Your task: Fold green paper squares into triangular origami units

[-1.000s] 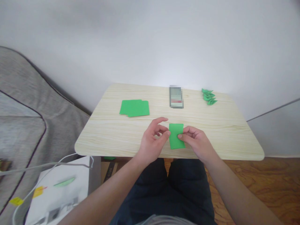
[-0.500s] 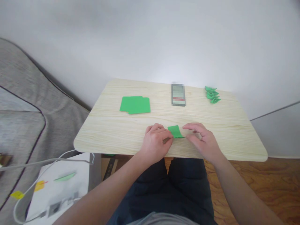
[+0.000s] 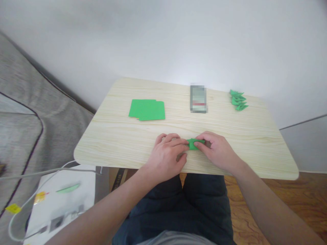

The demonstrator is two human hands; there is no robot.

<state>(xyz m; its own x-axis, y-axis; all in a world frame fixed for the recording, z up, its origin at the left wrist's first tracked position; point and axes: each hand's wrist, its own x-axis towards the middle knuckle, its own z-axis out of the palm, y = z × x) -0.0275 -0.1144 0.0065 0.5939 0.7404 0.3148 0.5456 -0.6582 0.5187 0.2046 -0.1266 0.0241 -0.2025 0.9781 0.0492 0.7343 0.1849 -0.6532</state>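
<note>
A small green sheet of paper (image 3: 191,144) lies near the table's front edge, with part of it folded over into a narrow strip. My right hand (image 3: 217,148) pinches its right part between thumb and fingers. At the other end, my left hand (image 3: 167,153) holds the paper down with its fingertips, its thumb apart from them and lower. Fingers cover both ends of the strip. Farther back on the left lies a stack of flat green paper sheets (image 3: 147,109). Several folded green paper pieces (image 3: 238,100) sit in a row at the back right.
The pale wooden table (image 3: 109,136) stands against a white wall. A phone (image 3: 198,98), blurred by pixels, lies at its back. To the left are a grey sofa (image 3: 61,126), a white surface (image 3: 84,177) with a charger, and a cable (image 3: 61,169).
My right hand has moved left onto the paper and taken hold of it. The paper went from lying open as a square to a folded strip. The view has shifted slightly.
</note>
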